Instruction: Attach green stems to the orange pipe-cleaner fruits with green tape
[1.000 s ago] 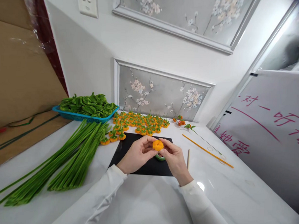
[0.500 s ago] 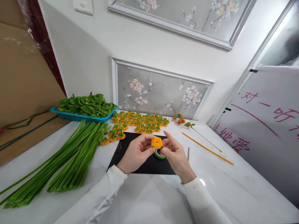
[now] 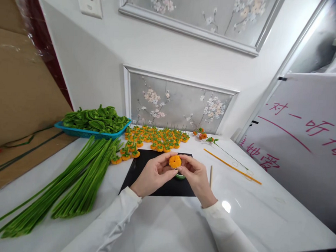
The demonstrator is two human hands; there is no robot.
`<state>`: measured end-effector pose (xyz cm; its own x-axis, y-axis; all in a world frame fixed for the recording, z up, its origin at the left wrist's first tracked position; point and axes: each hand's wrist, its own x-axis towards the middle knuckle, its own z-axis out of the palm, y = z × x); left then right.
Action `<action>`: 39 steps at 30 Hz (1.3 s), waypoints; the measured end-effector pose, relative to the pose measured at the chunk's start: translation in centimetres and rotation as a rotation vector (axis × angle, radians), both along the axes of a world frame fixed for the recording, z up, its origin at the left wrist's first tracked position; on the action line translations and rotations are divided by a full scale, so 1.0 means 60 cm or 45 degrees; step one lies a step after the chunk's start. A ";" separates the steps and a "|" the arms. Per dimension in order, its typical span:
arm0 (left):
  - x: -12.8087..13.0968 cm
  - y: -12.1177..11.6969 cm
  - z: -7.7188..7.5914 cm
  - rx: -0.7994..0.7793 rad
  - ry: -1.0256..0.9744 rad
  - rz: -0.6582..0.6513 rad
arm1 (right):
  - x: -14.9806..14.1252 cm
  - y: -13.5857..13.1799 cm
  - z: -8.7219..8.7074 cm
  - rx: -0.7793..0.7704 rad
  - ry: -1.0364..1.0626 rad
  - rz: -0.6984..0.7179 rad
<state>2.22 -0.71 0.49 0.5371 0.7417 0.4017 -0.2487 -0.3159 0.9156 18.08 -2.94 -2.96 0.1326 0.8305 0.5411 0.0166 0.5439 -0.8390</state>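
Between both hands, above the black mat [image 3: 144, 169], is an orange pipe-cleaner flower [image 3: 175, 162] with a small hole in its middle. My left hand [image 3: 153, 174] pinches its left side with thumb and fingers. On the right edge, the fingertips of my right hand [image 3: 195, 175] press against the petals. Partly hidden beneath the flower, a roll of green tape [image 3: 179, 176] lies on the mat. Behind the mat stand many orange flowers with green tops [image 3: 159, 136], stems pointing up.
On the left, green pipe cleaners [image 3: 79, 181] lie in bundles before a blue tray [image 3: 92, 134] heaped with green leaves [image 3: 98, 119]. To the right are a wooden stick [image 3: 211, 176], an orange pipe cleaner [image 3: 233, 166] and a flower spray [image 3: 202, 135] on a thin stem. The wall rises behind.
My right hand's fingers came away from the flower's edge half a second ago and now press on it again. The left hand keeps its hold, and the flower has turned slightly.
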 end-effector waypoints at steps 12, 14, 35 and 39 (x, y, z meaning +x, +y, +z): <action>-0.001 0.004 0.002 -0.159 0.025 0.103 | 0.003 -0.008 0.016 0.091 -0.028 -0.031; 0.000 0.002 0.002 -0.120 0.051 0.117 | 0.000 -0.008 0.015 0.068 0.006 -0.027; -0.007 0.018 0.000 -0.607 -0.379 0.062 | 0.013 0.013 -0.004 -0.105 -0.008 -0.096; -0.004 0.019 -0.004 -0.680 -0.426 0.019 | 0.013 0.026 -0.022 -0.144 -0.191 -0.111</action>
<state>1.96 0.45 0.25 0.4346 0.8928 0.1187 -0.5484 0.1577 0.8212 18.89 -1.41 -4.30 0.1313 0.8758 0.4644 0.1885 0.4378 -0.8791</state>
